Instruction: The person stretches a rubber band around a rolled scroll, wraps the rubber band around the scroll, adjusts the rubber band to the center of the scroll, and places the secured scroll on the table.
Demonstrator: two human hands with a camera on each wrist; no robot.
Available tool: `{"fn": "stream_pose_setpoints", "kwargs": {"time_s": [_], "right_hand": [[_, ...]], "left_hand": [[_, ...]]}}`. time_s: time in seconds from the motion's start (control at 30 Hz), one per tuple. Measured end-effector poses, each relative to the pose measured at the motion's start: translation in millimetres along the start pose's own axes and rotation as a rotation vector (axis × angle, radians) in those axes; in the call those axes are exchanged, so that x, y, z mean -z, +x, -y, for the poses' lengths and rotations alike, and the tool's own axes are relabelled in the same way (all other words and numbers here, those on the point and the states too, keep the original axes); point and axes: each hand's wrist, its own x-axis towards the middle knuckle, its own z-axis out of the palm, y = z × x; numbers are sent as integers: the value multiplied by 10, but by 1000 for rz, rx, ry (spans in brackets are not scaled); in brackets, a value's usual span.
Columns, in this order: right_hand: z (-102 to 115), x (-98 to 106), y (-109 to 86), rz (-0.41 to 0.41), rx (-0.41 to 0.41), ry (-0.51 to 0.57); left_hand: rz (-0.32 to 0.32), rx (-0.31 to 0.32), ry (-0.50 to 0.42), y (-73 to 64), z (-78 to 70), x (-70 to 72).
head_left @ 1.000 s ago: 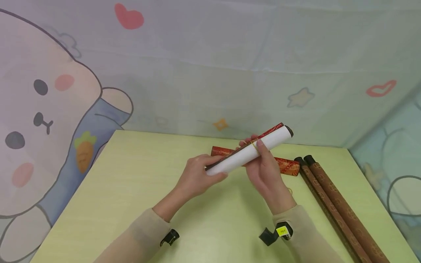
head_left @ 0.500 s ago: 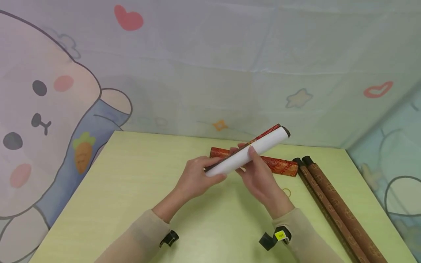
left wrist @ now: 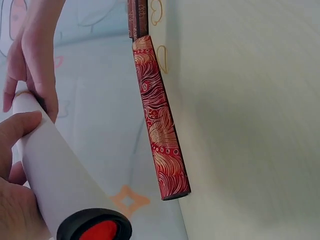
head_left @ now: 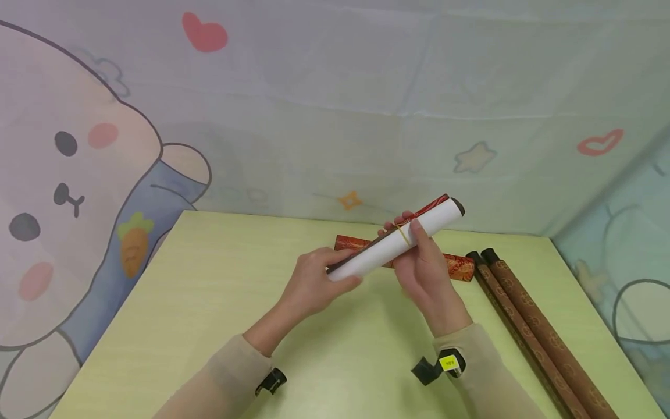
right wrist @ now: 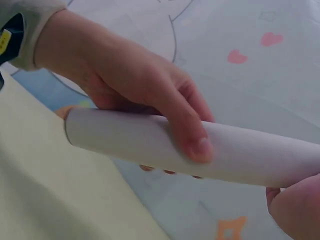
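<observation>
Above the table, both hands hold a rolled scroll (head_left: pixel 377 251), white outside with a red patterned strip along its far side. Its near end in the left wrist view is a black ring with red inside. My left hand (head_left: pixel 309 278) grips the lower left end, its thumb (right wrist: pixel 197 145) across the white surface in the right wrist view. My right hand (head_left: pixel 426 273) holds the roll farther up, thumb on top and fingers behind it. A thin yellow rubber band (head_left: pixel 403 234) circles the roll just left of the right thumb.
Behind the hands, a red and gold patterned scroll (head_left: pixel 460 267) lies on the pale table (head_left: pixel 220 279). Two long brown patterned scrolls (head_left: pixel 534 314) with black ends lie along the right side. A loose rubber band (left wrist: pixel 162 59) lies near the red scroll. A printed cloth (head_left: pixel 324 116) hangs behind.
My right hand slid down the roll, then back up it. The rubber band sits slightly lower on the roll than a second ago. My left hand kept its grip.
</observation>
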Motion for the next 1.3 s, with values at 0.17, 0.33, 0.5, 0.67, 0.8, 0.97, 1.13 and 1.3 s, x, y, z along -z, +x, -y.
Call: {"fn": "stream_pose_setpoints", "kwargs": {"time_s": [0.17,0.33,0.5,0.67,0.8,0.97,1.13,1.3], "right_hand": [[-155,-10,2,5,15,-24],[-281,-30,-51,29,-36,-121],[-266,-34,-103,26,-74,-201],[-64,5,-83,-5,-17,-175],[95,-25,-14,-16,54,-77],[79,-93,33,-5,44,-13],[-51,-88,-5,-16,12,-70],[-158,-49,-50,14,13,-103]], "left_hand": [[-22,-4,12,0,4,-15],[-59,-45,26,16,-4,-23],[-82,-80,11,48,-53,3],[-71,-48,16,33,-65,19],[-63,-53,14,23,-74,16],[-60,-72,-5,26,-84,14],[-41,-37,-15,3,-84,12],[-28,-26,-1,-14,-69,-1]]}}
